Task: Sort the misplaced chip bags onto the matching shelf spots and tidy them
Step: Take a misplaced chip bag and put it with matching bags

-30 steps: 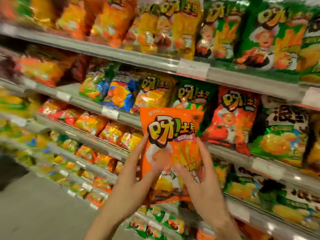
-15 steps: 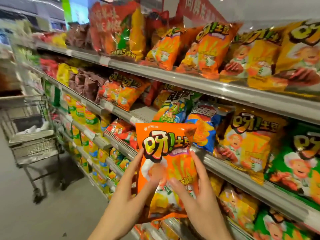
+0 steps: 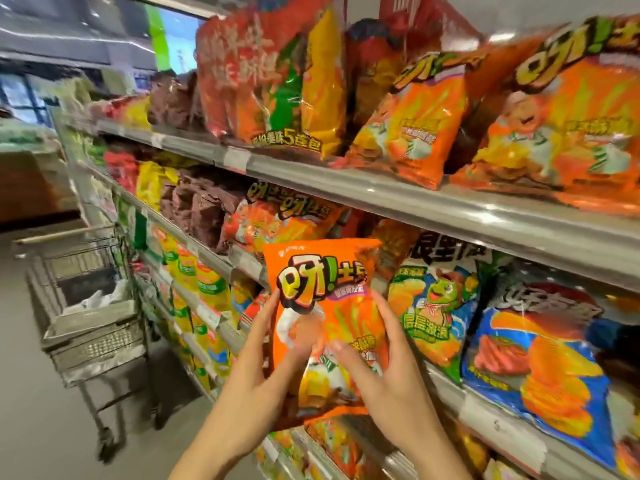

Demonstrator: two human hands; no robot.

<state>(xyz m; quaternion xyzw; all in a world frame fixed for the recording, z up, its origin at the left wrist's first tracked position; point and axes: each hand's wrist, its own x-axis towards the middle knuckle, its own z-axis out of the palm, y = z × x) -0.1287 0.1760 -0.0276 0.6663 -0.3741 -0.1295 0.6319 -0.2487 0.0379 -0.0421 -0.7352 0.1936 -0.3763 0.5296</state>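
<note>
Both hands clasp one orange chip bag (image 3: 325, 323) upright before the metal shelves (image 3: 415, 199): left hand (image 3: 256, 375) fingers curl round its left edge, right hand (image 3: 384, 372) fingers round its right edge. Matching orange bags (image 3: 412, 126) sit above the fingertips; a wire cart (image 3: 93, 306) stands left of them on the grey aisle floor (image 3: 34, 427)

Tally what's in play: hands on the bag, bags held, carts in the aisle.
Hands on the bag: 2, left hand and right hand
Held orange chip bag: 1
Shopping cart: 1
Total: 4
</note>
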